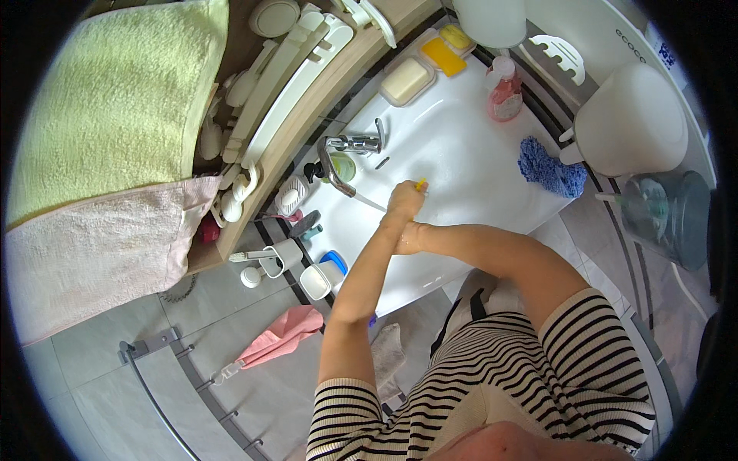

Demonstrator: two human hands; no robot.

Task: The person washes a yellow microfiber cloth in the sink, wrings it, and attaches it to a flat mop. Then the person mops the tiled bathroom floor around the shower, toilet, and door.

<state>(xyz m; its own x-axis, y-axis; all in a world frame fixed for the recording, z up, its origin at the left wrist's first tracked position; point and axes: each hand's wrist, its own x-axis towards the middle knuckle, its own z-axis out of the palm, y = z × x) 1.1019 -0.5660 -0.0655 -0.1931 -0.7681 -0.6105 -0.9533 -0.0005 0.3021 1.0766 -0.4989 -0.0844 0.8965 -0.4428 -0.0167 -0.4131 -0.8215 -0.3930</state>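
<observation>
Water runs from the chrome faucet (335,164) onto my left wrist, over the white sink basin (473,173). My left hand (407,200) is closed around a small yellow thing (421,184), whose tip shows past the fingers; what it is I cannot tell. Just below, my right hand (410,238) lies against the left wrist and forearm, its fingers mostly hidden. The skin there looks wet.
Soap bars (408,80), a pink pump bottle (505,92) and a blue cloth (550,167) sit along the basin's rim. Cups (317,282) stand at its left end. A wooden shelf (305,124) and hanging towels (115,115) are at left.
</observation>
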